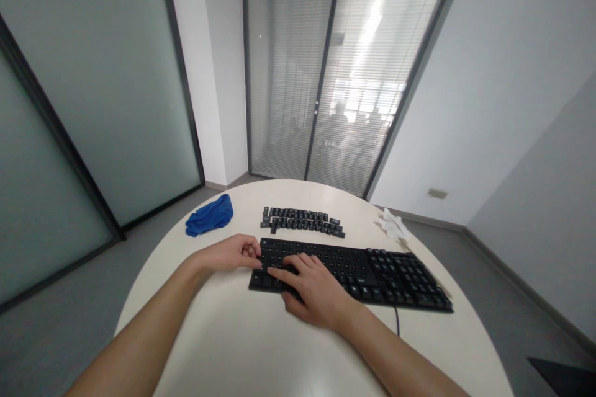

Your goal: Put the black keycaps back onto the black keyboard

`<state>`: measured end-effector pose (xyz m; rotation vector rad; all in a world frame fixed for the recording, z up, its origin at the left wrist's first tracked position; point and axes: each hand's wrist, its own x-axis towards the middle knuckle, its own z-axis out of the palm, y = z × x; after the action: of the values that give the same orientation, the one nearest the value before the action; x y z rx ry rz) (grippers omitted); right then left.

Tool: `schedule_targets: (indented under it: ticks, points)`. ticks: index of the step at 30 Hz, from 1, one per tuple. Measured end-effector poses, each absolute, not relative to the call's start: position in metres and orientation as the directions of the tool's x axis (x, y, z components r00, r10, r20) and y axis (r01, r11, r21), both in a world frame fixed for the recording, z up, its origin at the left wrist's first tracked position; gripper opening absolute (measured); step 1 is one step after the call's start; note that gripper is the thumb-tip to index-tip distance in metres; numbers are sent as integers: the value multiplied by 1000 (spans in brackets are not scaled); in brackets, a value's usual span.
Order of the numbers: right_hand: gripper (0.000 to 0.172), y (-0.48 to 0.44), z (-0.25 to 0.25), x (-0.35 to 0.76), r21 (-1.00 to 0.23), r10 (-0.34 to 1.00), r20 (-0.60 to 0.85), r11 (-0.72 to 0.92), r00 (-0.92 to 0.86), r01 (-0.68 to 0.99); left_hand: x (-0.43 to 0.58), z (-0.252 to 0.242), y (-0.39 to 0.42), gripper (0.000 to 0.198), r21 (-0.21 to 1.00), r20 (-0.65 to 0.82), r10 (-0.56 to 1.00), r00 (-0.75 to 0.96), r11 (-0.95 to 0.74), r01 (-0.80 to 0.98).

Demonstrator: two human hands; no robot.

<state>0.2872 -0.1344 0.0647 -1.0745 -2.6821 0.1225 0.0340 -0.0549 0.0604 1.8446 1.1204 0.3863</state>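
Observation:
A black computer keyboard lies on the white round table, turned slightly. Many keycaps are off its main block, while the number pad at the right still has its keys. At the keyboard's left end is my left hand, its fingers curled and the thumb tip over the edge; what is between them, if anything, is hidden. My right hand rests over the keyboard's left part, with its index finger stretched toward my left thumb and the other fingers extended. Loose black keycaps lie in rows behind the keyboard.
A crumpled blue cloth lies at the table's left rear. White crumpled tissue is at the right rear edge, near a thin stick-like item partly behind the keyboard. A cable runs from the keyboard's front over the table.

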Motion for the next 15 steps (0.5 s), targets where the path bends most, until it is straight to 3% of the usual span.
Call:
schedule_targets:
  ticks: [15]
  points:
    - [48,-129,65,288,-187,683,163,730,-712,657,24,50,-46,46,801,-206,839,503,-150,579]
